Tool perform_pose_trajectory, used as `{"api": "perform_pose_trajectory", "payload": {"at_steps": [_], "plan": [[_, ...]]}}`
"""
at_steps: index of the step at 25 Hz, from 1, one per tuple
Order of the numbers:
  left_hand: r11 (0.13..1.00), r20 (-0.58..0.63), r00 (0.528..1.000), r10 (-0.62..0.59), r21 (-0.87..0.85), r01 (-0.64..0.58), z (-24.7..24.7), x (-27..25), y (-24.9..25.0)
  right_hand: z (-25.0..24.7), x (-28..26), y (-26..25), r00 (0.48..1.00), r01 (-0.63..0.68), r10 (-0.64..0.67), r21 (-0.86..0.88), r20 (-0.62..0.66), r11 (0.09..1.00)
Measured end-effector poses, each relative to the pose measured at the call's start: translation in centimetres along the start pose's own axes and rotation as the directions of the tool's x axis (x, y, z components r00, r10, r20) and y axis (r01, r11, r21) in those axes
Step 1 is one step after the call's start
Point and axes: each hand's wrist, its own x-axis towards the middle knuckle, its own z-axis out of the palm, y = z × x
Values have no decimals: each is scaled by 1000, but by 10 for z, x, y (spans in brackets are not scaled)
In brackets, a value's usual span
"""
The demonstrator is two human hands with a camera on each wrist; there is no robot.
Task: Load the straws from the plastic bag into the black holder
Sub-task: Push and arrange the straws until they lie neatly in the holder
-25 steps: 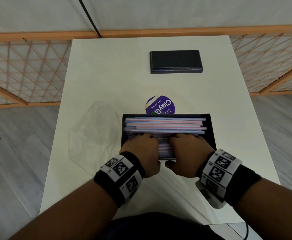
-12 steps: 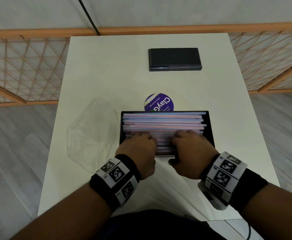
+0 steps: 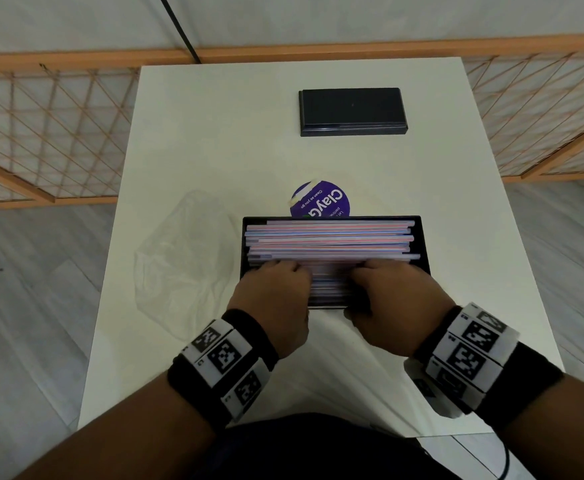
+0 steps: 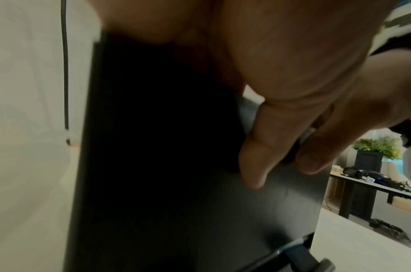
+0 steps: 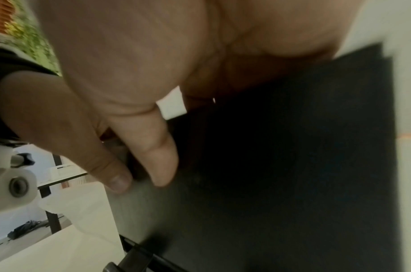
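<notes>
Head view: black holder (image 3: 425,244), a shallow rectangular matte tray, sits near the front edge of the white table (image 3: 186,133), roughly centred. It is full of thin striped straws (image 3: 328,239), pink, blue and white, lying lengthwise in a loose stack. Left hand (image 3: 273,299) and right hand (image 3: 391,299) rest side by side over the tray's near half, fingers curled down onto the straws, thumbs at the near wall. Crumpled clear plastic bag (image 3: 183,258) lies flat just left of the holder, toward the left edge. Round purple sticker (image 3: 320,202) touches the holder's far wall. A black rectangular lid (image 3: 352,110) lies well apart, toward the far edge.

Left wrist view: blurred. Thumb (image 4: 258,158) lies on the smooth dark outer wall of the holder (image 4: 165,147); the other fingers are hidden.

Right wrist view: blurred too. Thumb (image 5: 153,147) presses the holder's dark wall (image 5: 293,156); fingers over the rim cannot be made out.
</notes>
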Motion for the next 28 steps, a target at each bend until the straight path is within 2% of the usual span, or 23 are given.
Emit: {"api": "perform_pose_trajectory", "payload": {"at_steps": [3,5,8,12,20,22,23,24,25,26,27,28], "plan": [[993,-103,988,118,-6,-120,-4,-6,-4,3,-12,4,993,58,-53,40,-105,998],[993,3,993,114,-5,-114,-1,-4,-2,8,-12,1,999,42,-41,31,-34,999],[992,133,990,37,112,-52,8,2,-2,13,-2,-1,996,7,-1,-64,88,998],[989,156,988,11,142,-34,13,3,-2,12,4,0,991,-10,19,-67,136,998],[988,137,990,43,142,-62,12,4,-4,12,3,0,994,0,8,-75,109,997],[989,31,989,147,14,-148,6,-2,-6,9,-3,-1,996,8,-1,-68,93,998],[972,-116,973,201,-102,-213,1,-7,-9,6,-7,-1,999,19,-15,-68,51,998],[937,-332,924,190,-220,-272,-4,-12,-12,2,-12,-1,999,44,-46,-56,-27,997],[895,-538,837,99,-319,-311,-7,-14,-17,0,-15,-2,985,92,-96,-34,-144,995],[865,-645,763,-34,-402,-301,-8,-13,-23,-2,-16,-5,955,139,-139,-18,-261,990],[846,-665,733,-140,-465,-260,-7,-10,-29,-2,-14,-9,933,166,-163,-18,-322,986],[842,-642,744,-187,-494,-214,-3,-5,-34,-1,-10,-15,937,171,-176,-42,-300,984]]}}
